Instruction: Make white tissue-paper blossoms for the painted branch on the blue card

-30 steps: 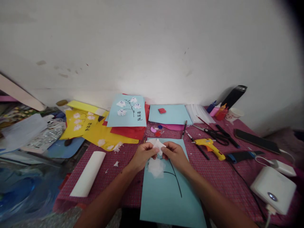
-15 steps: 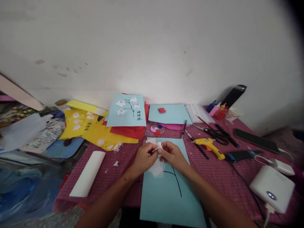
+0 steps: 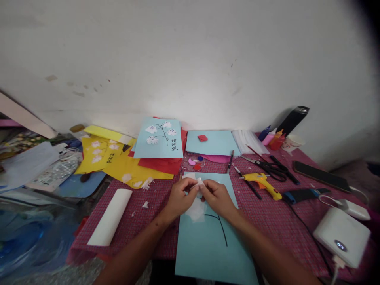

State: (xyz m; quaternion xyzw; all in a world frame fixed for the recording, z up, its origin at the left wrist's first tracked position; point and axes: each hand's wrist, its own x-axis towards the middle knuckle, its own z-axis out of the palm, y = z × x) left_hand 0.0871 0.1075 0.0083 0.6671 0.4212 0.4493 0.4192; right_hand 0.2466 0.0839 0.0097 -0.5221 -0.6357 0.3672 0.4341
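My left hand and my right hand meet over a light blue sheet of paper. Between their fingertips they pinch a small crumpled piece of white tissue paper; both hands are closed on it. Beneath them, thin white tissue sheets lie on the upper left of the blue sheet. A black curved line, like a stem with a branch, is drawn on the blue sheet, partly hidden by my right hand.
A yellow glue gun, scissors and pens lie to the right, near a white power bank. A blue card with white flowers rests at the back. A white paper roll lies left. Paint bottles stand back right.
My right hand's fingers have shifted slightly, drawing closer to the left fingertips around the tissue piece. The tissue looks more covered by the fingers. Other things stay in place.
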